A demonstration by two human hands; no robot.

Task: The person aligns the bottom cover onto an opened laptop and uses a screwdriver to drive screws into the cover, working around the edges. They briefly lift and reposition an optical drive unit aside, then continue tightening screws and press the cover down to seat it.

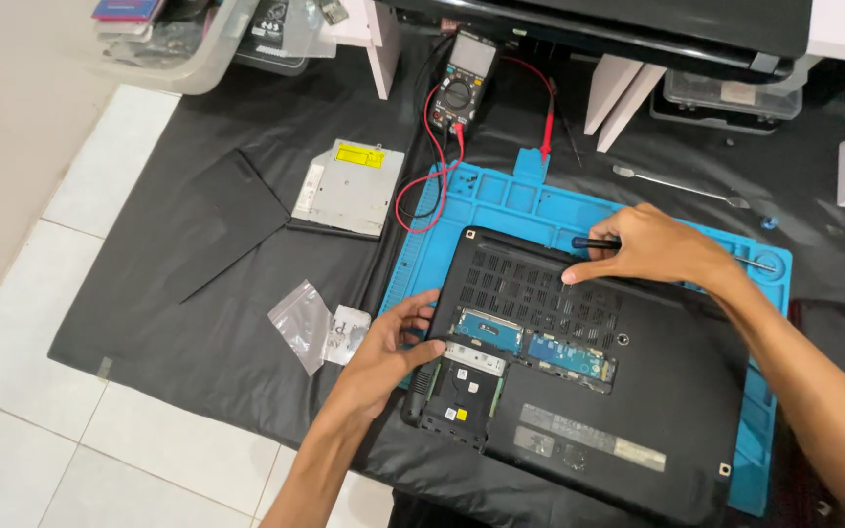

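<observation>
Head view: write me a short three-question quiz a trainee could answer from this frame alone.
1. True or false: the laptop lies bottom side up on the blue mat.
2. What does the right hand hold?
A. a red probe
B. a dark-handled screwdriver
C. a plastic bag
3. Fill in: the left hand rests on the laptop's ____ edge, as seen in the picture.

Key:
1. True; its vent grille and open compartment with boards face up.
2. B.
3. Left, beside the open compartment. The silver optical drive and multimeter lie apart, untouched.
</observation>
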